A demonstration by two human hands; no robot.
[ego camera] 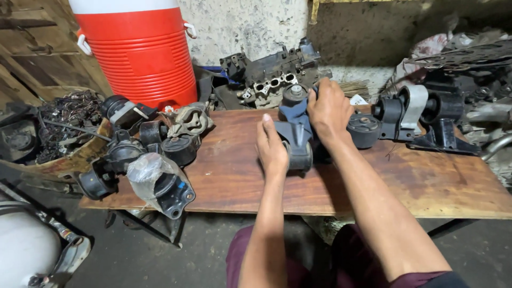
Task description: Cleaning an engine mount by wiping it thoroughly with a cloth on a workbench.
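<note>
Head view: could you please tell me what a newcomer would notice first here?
Both hands, left hand and right hand, grip a dark engine mount mid-way along the wooden board. A red cooler stands back left, above a heap of similar mounts.

Only one package shows: a clear, crumpled plastic bag (149, 172) wrapped around a black metal part (173, 194), lying at the front left corner of the wooden bench (234, 176). No labels, signs or screens.

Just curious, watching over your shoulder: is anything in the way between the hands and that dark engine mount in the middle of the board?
No. Both the left hand and the right hand touch the engine mount.
</note>
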